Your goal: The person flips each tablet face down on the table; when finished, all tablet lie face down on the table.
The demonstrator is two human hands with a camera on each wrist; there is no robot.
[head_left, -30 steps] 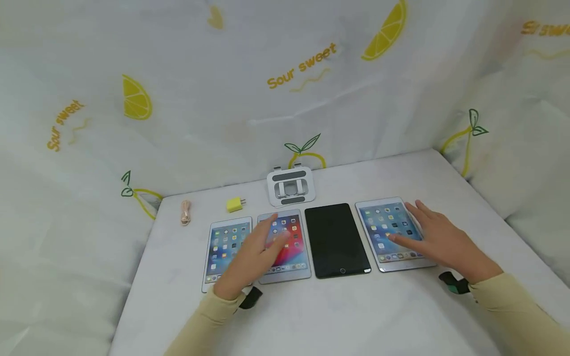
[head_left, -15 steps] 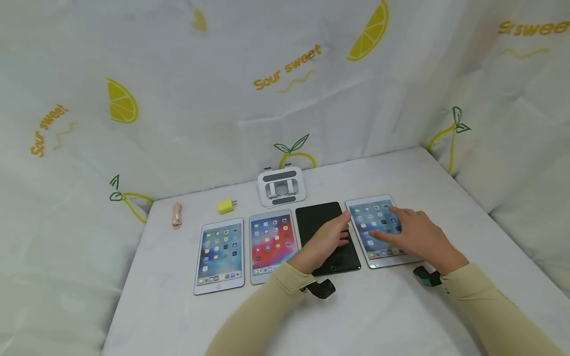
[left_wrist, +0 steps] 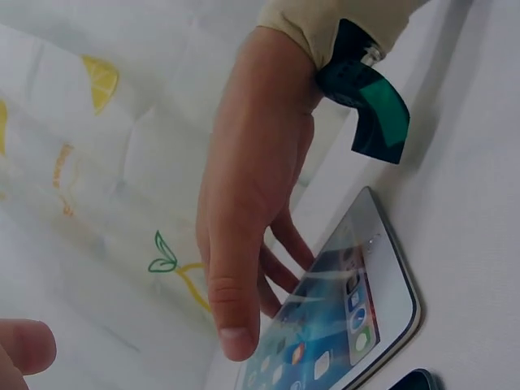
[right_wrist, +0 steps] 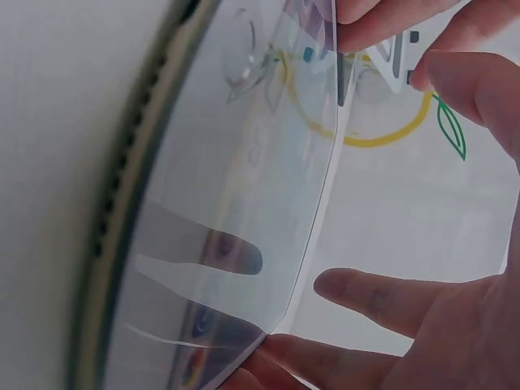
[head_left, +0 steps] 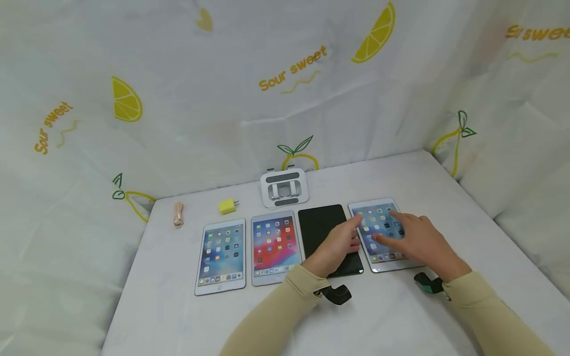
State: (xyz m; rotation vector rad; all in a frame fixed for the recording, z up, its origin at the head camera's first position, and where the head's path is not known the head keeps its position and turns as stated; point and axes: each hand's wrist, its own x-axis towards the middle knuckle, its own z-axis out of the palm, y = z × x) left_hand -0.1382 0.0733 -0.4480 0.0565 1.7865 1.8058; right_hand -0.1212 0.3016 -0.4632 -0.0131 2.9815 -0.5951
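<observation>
My right hand [head_left: 425,242] is at the right edge of the rightmost lit white tablet [head_left: 378,225]. Its thumb spreads over the screen, and in the left wrist view the other fingers of that right hand [left_wrist: 256,187] reach the tablet's far side. Across the black tablet [head_left: 319,227] lies my left hand [head_left: 336,244], fingertips right at the lit tablet's left edge. Seen from the right wrist, the tablet [right_wrist: 219,162] is between the right hand [right_wrist: 455,325] and the left hand's thumb [right_wrist: 483,89]. Neither hand is wrapped around it; both have relaxed, spread fingers.
Two more lit white tablets, one with a blue screen [head_left: 221,254] and one with a red screen [head_left: 276,242], lie to the left. Behind them are a white folding stand [head_left: 285,188], a yellow charger plug [head_left: 228,206] and a coiled pink cable [head_left: 178,215]. A patterned sheet hangs behind.
My left hand has swept right, from over the red-screen tablet to over the black one and up to the rightmost tablet. My right hand stays at that tablet's right side.
</observation>
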